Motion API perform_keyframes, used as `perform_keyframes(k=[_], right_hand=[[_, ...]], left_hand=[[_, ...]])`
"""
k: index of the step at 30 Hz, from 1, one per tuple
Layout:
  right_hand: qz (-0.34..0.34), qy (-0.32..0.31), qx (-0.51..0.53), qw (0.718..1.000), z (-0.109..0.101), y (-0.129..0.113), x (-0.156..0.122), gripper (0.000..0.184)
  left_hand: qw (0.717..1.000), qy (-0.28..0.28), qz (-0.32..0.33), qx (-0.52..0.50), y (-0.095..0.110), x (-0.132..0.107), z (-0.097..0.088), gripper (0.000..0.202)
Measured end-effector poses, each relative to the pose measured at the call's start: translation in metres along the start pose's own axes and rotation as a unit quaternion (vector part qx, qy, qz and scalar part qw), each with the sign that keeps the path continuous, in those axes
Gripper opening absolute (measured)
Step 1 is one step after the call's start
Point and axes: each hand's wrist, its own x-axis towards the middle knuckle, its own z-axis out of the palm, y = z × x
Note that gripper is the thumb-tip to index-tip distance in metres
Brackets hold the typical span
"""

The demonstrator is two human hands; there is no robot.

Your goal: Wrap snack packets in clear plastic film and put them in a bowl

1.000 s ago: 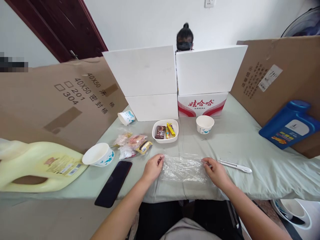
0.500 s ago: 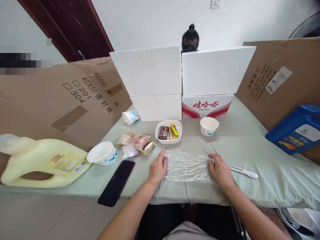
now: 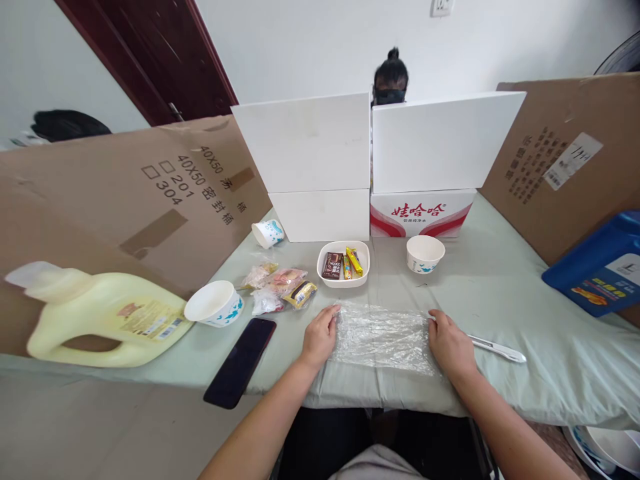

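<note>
A crinkled sheet of clear plastic wrap [image 3: 383,339] is stretched between my hands, low over the cloth near the table's front edge. My left hand [image 3: 320,333] pinches its left edge, and my right hand [image 3: 450,343] is closed on the right edge. Just beyond the wrap sits a white dish [image 3: 345,283] with a brown cocoa packet [image 3: 333,265] and yellow-wrapped sticks [image 3: 355,261] in it. To the right of my right hand lies a white-handled utensil [image 3: 500,349], partly hidden by that hand.
Left of my hands are wrapped snacks [image 3: 285,280], a black phone [image 3: 240,363], a paper bowl [image 3: 215,303], a tipped paper cup [image 3: 269,233] and a yellow jug [image 3: 115,320]. Another bowl [image 3: 425,255] and a blue bottle [image 3: 600,267] stand right. White boxes [image 3: 320,143] screen a person [image 3: 391,77].
The view has shifted slightly, so most things appear further right. My hands are a little further apart, with the plastic wrap drawn a bit wider between them.
</note>
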Motion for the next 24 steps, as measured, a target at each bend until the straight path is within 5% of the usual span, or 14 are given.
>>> perform_keyframes(k=[10, 12, 15, 18, 21, 24], right_hand=[[-0.024, 0.007, -0.003, 1.000, -0.001, 0.005, 0.012, 0.031], [-0.063, 0.048, 0.008, 0.997, -0.009, 0.003, 0.010, 0.034], [-0.171, 0.083, 0.044, 0.981, -0.021, -0.011, 0.002, 0.033], [-0.262, 0.039, 0.076, 0.961, -0.020, -0.033, -0.008, 0.033], [-0.316, -0.027, 0.075, 0.946, -0.006, -0.051, -0.011, 0.040], [-0.319, -0.093, 0.050, 0.942, 0.008, -0.052, -0.007, 0.061]], left_hand=[[0.987, -0.114, -0.026, 0.107, 0.016, 0.009, -0.004, 0.042], [0.983, -0.131, -0.037, 0.123, 0.027, 0.014, -0.015, 0.040], [0.980, -0.079, -0.028, 0.180, 0.049, 0.019, -0.031, 0.036], [0.978, -0.072, 0.048, 0.192, 0.067, 0.022, -0.029, 0.025], [0.967, -0.160, 0.143, 0.134, 0.069, 0.024, -0.011, 0.028], [0.953, -0.236, 0.151, 0.116, 0.057, 0.027, 0.008, 0.050]])
